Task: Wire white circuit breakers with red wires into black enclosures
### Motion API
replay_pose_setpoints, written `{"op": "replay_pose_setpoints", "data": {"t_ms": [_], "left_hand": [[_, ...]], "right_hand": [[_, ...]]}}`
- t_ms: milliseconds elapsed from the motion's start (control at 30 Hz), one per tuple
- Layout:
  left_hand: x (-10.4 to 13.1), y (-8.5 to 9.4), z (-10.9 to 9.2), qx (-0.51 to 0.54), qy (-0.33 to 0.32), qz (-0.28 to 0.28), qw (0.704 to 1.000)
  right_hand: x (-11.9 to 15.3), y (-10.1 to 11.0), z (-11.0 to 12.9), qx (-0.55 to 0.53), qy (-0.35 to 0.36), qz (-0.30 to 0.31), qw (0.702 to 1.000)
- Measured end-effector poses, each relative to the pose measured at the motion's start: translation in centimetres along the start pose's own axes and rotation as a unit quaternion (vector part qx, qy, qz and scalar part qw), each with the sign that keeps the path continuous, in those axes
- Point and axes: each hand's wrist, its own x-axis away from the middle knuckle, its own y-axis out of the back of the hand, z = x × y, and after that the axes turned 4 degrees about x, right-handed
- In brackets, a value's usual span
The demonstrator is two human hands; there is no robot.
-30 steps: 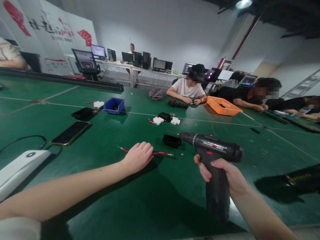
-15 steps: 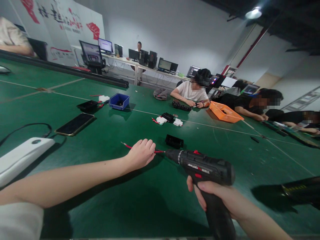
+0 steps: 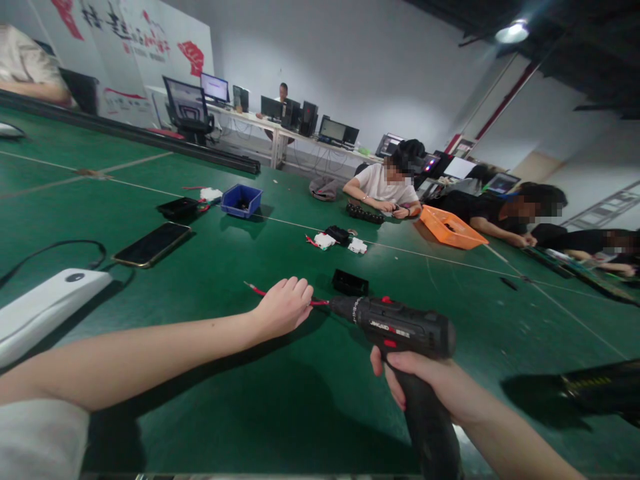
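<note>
My left hand [image 3: 283, 305] is closed over a red wire [image 3: 320, 303], which sticks out on both sides of the fist; its left end shows a bare tip. A black cordless drill [image 3: 407, 328] is gripped by its handle in my right hand [image 3: 425, 377]. The drill's chuck points left, and the wire's right end meets its nose. Whether the wire sits inside the chuck, I cannot tell. Just behind the chuck lies a small open black plastic case [image 3: 351, 283]. Farther back are white connector pieces [image 3: 324, 241] with red leads beside a black part [image 3: 338, 234].
On the green table [image 3: 240, 413] to the left lie a phone [image 3: 154, 244], a white device [image 3: 53, 310] with a cable, and a blue bin [image 3: 241, 201]. An orange bin [image 3: 453, 228] stands near seated people across the table. At right lies a dark cylindrical object [image 3: 603, 387].
The drill's rear end and my right hand have swung slightly left, while its nose stays at the wire. My left hand keeps its grip. The view has shifted a little.
</note>
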Motion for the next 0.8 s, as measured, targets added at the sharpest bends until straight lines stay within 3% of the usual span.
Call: {"op": "replay_pose_setpoints", "data": {"t_ms": [800], "left_hand": [[0.03, -0.05, 0.0, 0.02, 0.001, -0.005, 1.0]], "right_hand": [[-0.06, -0.07, 0.59, 0.017, -0.019, -0.015, 1.0]]}}
